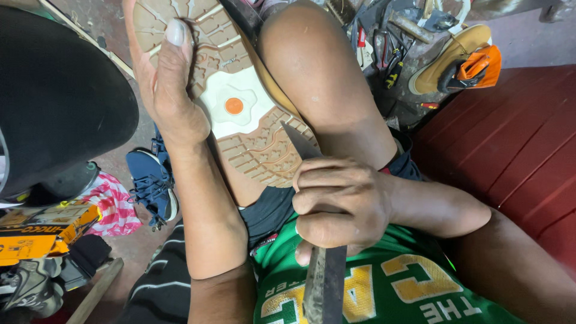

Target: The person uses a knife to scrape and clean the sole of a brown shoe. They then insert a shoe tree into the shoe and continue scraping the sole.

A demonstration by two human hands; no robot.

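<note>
My left hand (168, 84) grips a shoe (240, 102) turned sole-up, thumb pressed on the tan tread near the toe. The sole is tan with a white patch and an orange dot in the middle, and it rests against my bare knee (312, 66). My right hand (336, 207) is closed around a flat metal knife (321, 276) with a dark, worn handle. Its pointed blade (298, 139) lies against the heel edge of the sole. Below, my green shirt with yellow letters fills the frame's bottom.
A dark round object (54, 90) looms at upper left. Blue shoes (150, 183), a pink striped cloth (114, 204) and a yellow box (42, 231) lie on the floor at left. A tan shoe with an orange part (462, 60) and tools (384, 48) sit at upper right beside a red wooden surface (516, 144).
</note>
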